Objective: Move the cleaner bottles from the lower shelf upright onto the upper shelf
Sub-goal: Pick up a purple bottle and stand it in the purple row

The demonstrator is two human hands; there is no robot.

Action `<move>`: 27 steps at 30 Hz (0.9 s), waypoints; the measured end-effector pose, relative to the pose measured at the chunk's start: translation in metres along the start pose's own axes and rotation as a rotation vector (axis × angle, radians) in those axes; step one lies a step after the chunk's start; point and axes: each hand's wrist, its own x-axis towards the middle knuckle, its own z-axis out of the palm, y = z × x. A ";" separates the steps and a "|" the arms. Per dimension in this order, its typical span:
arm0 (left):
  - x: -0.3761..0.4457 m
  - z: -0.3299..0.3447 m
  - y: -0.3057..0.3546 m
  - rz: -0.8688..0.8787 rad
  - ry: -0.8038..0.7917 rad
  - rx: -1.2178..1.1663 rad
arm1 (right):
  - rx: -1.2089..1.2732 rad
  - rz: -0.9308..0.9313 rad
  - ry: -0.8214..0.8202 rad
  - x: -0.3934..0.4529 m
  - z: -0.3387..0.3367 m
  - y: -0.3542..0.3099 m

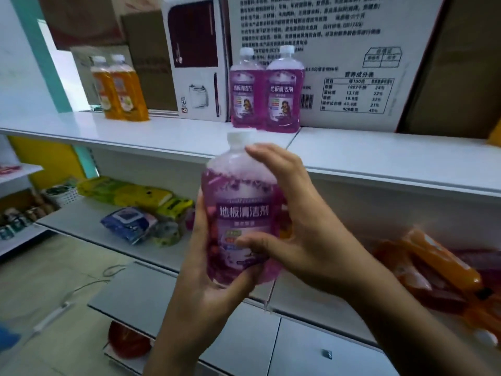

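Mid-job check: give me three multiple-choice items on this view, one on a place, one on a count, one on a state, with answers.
1. Where do the two orange bottles stand?
A. left end of the upper shelf
B. on the floor
C. on top of the white carton

2. How many purple bottles already stand on the upper shelf?
A. none
B. two
C. four

3. How is the purple bottle in hand held?
A. upside down in one hand
B. lying flat on the palm
C. roughly upright in both hands

Answers:
1 A: they stand at the shelf's left end, beside the boxes.
2 B: a pair stands in front of the white carton.
3 C: its white cap is on top; the left hand cups the base, and the right hand fingers wrap its side.
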 end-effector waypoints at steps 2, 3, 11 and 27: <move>0.023 0.000 0.015 0.064 -0.050 0.014 | 0.002 -0.046 0.035 0.015 -0.016 -0.012; 0.036 0.001 0.022 0.103 -0.081 0.030 | -0.014 -0.065 0.057 0.022 -0.024 -0.017; 0.139 0.029 0.047 0.223 -0.238 0.170 | -0.259 -0.033 0.187 0.069 -0.093 -0.023; 0.242 0.073 -0.004 -0.106 -0.434 0.795 | -0.773 0.306 0.102 0.119 -0.143 0.078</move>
